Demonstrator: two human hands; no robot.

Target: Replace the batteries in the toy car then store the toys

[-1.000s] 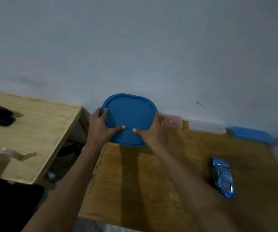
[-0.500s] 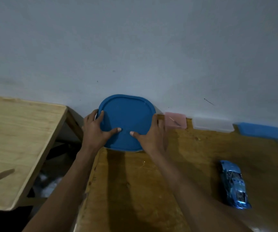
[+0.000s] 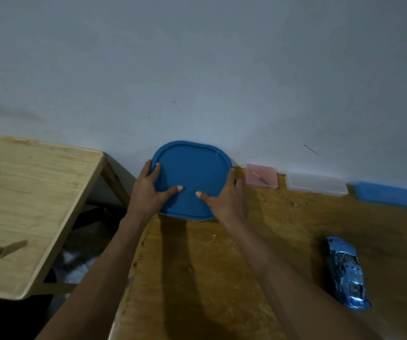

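A container with a rounded blue lid [image 3: 191, 173] stands at the far left corner of the dark wooden table [image 3: 222, 278], against the wall. My left hand [image 3: 148, 192] grips its left edge and my right hand [image 3: 224, 197] grips its right edge. Both thumbs lie on top of the lid, a little apart, while the fingers curl over the rim. The container's body is hidden under the lid and my hands. A shiny blue toy car [image 3: 347, 271] lies on the table to the right, apart from both hands.
Along the wall to the right sit a pink box [image 3: 261, 179], a clear box [image 3: 316, 185] and a flat blue box [image 3: 386, 197]. A lighter wooden table [image 3: 26, 192] stands to the left, across a gap with the floor below.
The view has shifted left and drawn closer, so the car now sits further right and lower in the frame. Both hands keep the same hold on the blue lid.
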